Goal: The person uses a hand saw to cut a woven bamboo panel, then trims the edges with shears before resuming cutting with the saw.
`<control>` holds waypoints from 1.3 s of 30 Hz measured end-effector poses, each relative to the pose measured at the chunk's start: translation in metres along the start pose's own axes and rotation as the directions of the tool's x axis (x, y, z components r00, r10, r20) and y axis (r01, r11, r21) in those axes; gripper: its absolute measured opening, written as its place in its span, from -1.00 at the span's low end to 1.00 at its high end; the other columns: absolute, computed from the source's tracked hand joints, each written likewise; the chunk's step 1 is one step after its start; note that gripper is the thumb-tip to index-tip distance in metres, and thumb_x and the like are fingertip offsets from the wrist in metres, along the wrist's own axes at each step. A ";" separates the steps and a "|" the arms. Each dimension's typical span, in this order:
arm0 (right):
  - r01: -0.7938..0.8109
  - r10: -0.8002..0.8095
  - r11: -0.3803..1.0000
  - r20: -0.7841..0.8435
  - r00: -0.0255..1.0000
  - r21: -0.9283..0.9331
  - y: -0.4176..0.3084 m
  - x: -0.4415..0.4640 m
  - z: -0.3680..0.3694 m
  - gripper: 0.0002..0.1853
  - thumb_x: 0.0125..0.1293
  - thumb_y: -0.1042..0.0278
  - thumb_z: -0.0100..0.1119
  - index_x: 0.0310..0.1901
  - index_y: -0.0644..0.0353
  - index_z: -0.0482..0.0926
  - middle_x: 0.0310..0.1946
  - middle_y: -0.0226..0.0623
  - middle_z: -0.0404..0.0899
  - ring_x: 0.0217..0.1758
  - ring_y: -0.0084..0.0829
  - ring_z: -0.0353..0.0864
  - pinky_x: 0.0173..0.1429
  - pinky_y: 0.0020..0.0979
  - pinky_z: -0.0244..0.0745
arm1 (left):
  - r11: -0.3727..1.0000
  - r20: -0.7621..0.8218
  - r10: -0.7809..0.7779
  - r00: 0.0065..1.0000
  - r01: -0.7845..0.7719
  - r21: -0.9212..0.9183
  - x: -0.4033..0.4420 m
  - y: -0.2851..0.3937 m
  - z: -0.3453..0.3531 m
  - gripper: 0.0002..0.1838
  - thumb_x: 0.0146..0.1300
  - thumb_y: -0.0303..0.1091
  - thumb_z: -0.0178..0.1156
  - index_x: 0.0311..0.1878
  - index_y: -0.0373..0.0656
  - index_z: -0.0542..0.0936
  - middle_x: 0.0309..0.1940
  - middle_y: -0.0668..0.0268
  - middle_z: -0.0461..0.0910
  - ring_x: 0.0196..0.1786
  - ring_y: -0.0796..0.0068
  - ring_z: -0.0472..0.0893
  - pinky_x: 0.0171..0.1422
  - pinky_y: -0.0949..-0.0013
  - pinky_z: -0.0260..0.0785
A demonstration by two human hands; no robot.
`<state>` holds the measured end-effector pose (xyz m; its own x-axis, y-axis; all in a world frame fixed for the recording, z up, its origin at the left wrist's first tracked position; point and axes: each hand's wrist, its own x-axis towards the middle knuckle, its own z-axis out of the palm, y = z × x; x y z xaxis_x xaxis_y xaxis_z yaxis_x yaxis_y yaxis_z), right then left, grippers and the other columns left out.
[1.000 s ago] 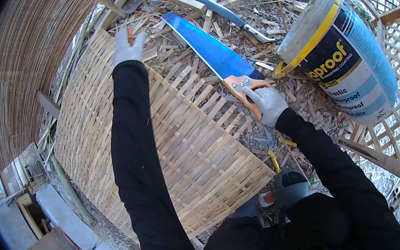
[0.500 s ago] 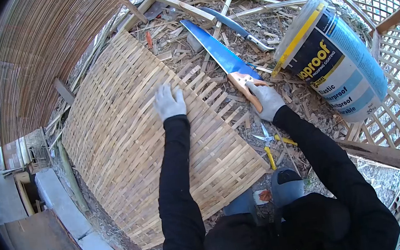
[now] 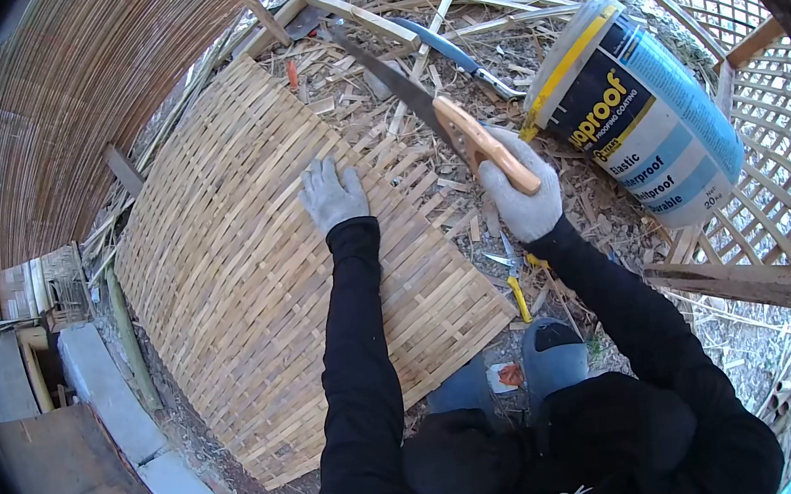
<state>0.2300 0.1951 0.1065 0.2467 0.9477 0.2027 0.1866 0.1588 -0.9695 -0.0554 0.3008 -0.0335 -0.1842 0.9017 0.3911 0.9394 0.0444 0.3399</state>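
Observation:
My left hand [image 3: 333, 195], in a grey glove, lies flat with fingers spread on a woven bamboo mat [image 3: 262, 295], near its right edge. My right hand [image 3: 522, 192], gloved too, is wrapped round the wooden handle of a hand saw [image 3: 416, 96]. The saw is raised off the ground and turned nearly edge-on, its blade pointing to the upper left. Loose strip ends stick out from the mat's right edge, below the saw. Snips with yellow handles [image 3: 519, 299] lie on the ground below my right hand.
A large coating bucket [image 3: 638, 115] leans at the right, before a lattice panel [image 3: 782, 146]. A curved blue tool [image 3: 450, 50] and bamboo strips lie beyond the saw. A wooden beam [image 3: 761, 287] crosses at the right. Grey blocks [image 3: 110, 390] border the lower left.
My left hand has come back from beyond the mat's upper edge and settled on the mat. My right hand has lifted the saw off the ground and turned its blade from flat to nearly edge-on.

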 end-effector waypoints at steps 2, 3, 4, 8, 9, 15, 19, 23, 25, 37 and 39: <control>-0.054 0.054 0.994 0.001 0.999 0.093 -0.007 -0.013 0.006 -0.50 0.47 0.43 0.38 0.40 0.33 0.62 0.01 -0.17 0.84 0.02 -0.57 0.79 0.13 -0.45 0.69 | 1.000 -0.004 0.004 1.000 -0.004 -0.011 -0.001 0.000 -0.001 -0.47 0.46 -0.04 0.33 0.39 -0.06 0.66 0.53 0.12 0.54 0.64 -0.04 0.39 0.75 -0.25 0.10; -0.052 0.050 0.994 0.016 0.999 0.092 -0.006 -0.018 0.007 -0.50 0.47 0.44 0.38 0.40 0.33 0.62 0.01 -0.17 0.84 0.02 -0.57 0.79 0.13 -0.45 0.69 | 1.000 -0.005 0.009 1.000 -0.009 -0.015 -0.001 -0.001 0.000 -0.47 0.45 -0.04 0.33 0.39 -0.06 0.66 0.53 0.11 0.54 0.63 -0.05 0.39 0.74 -0.25 0.10; -0.050 0.047 0.994 0.034 0.998 0.092 -0.003 -0.023 0.009 -0.50 0.47 0.44 0.38 0.40 0.33 0.62 0.01 -0.17 0.84 0.03 -0.57 0.79 0.13 -0.45 0.69 | 1.000 -0.012 0.016 1.000 -0.017 -0.013 -0.001 -0.002 0.001 -0.48 0.45 -0.05 0.33 0.39 -0.06 0.66 0.53 0.11 0.54 0.63 -0.05 0.39 0.75 -0.25 0.10; -0.114 0.106 0.991 0.120 0.987 0.066 -0.015 -0.043 0.010 -0.47 0.47 0.44 0.38 0.43 0.34 0.59 0.06 -0.15 0.83 0.06 -0.54 0.80 0.16 -0.44 0.69 | 0.999 -0.063 0.048 0.997 -0.047 0.010 -0.002 0.000 0.003 -0.53 0.44 -0.08 0.34 0.32 -0.08 0.69 0.47 0.09 0.57 0.58 -0.04 0.43 0.71 -0.21 0.15; -0.112 0.105 0.992 0.128 0.986 0.055 -0.016 -0.046 0.012 -0.47 0.47 0.44 0.38 0.44 0.34 0.58 0.07 -0.14 0.83 0.06 -0.53 0.80 0.17 -0.44 0.69 | 0.998 -0.080 0.058 0.995 -0.057 0.020 -0.001 0.002 0.000 -0.54 0.43 -0.10 0.35 0.29 -0.09 0.70 0.44 0.09 0.59 0.56 -0.03 0.45 0.68 -0.19 0.18; -0.102 0.096 0.994 0.184 0.978 0.023 -0.011 -0.050 0.017 -0.43 0.47 0.40 0.45 0.45 0.34 0.57 0.17 -0.05 0.81 0.18 -0.45 0.80 0.26 -0.39 0.68 | 0.989 -0.159 0.145 0.976 -0.149 -0.008 0.002 0.006 -0.005 -0.61 0.35 -0.19 0.36 0.17 -0.14 0.72 0.21 0.13 0.64 0.39 0.01 0.52 0.46 -0.07 0.30; -0.077 0.077 0.997 0.193 0.978 -0.007 -0.010 -0.049 0.017 -0.43 0.48 0.40 0.45 0.46 0.35 0.56 0.18 -0.02 0.80 0.18 -0.41 0.81 0.27 -0.37 0.68 | 0.991 -0.129 0.134 0.983 -0.135 0.001 0.004 0.005 -0.005 -0.64 0.35 -0.21 0.35 0.14 -0.14 0.72 0.22 0.14 0.64 0.40 0.03 0.52 0.46 -0.06 0.30; -0.127 0.119 0.992 0.200 0.972 0.024 -0.006 -0.043 0.019 -0.44 0.49 0.40 0.43 0.46 0.35 0.55 0.19 0.00 0.79 0.18 -0.38 0.82 0.27 -0.36 0.69 | 0.993 -0.073 0.112 0.991 -0.114 -0.018 0.007 0.010 -0.012 -0.65 0.34 -0.23 0.35 0.13 -0.14 0.73 0.21 0.15 0.65 0.37 0.05 0.53 0.46 -0.04 0.31; -0.102 0.100 0.995 0.207 0.973 -0.001 -0.009 -0.042 0.018 -0.44 0.50 0.41 0.42 0.46 0.36 0.55 0.18 0.00 0.79 0.18 -0.38 0.82 0.27 -0.36 0.69 | 0.993 -0.078 0.114 0.990 -0.116 -0.020 0.003 0.009 -0.010 -0.65 0.33 -0.24 0.35 0.13 -0.14 0.73 0.20 0.16 0.65 0.36 0.06 0.54 0.45 -0.04 0.32; -0.163 0.151 0.986 0.207 0.967 0.042 -0.010 -0.023 0.037 -0.47 0.46 0.41 0.43 0.41 0.36 0.59 0.07 -0.02 0.83 0.10 -0.37 0.86 0.19 -0.37 0.72 | 0.991 -0.131 0.135 0.982 -0.136 -0.003 0.004 0.009 -0.008 -0.64 0.31 -0.25 0.37 0.14 -0.14 0.74 0.21 0.14 0.66 0.36 0.05 0.55 0.45 -0.05 0.33; -0.108 0.094 0.992 0.180 0.979 0.070 0.010 -0.008 0.059 -0.48 0.45 0.39 0.44 0.39 0.35 0.61 0.04 -0.01 0.83 0.09 -0.35 0.87 0.19 -0.36 0.72 | 0.991 -0.127 0.127 0.984 -0.131 -0.019 0.004 0.007 -0.006 -0.65 0.32 -0.25 0.37 0.13 -0.14 0.74 0.22 0.14 0.66 0.37 0.04 0.54 0.46 -0.04 0.33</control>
<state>0.1743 0.2053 0.0870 0.0884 0.9926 0.0830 0.0919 0.0748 -0.9930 -0.0515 0.3022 -0.0243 -0.0983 0.8382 0.5364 0.9496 -0.0822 0.3024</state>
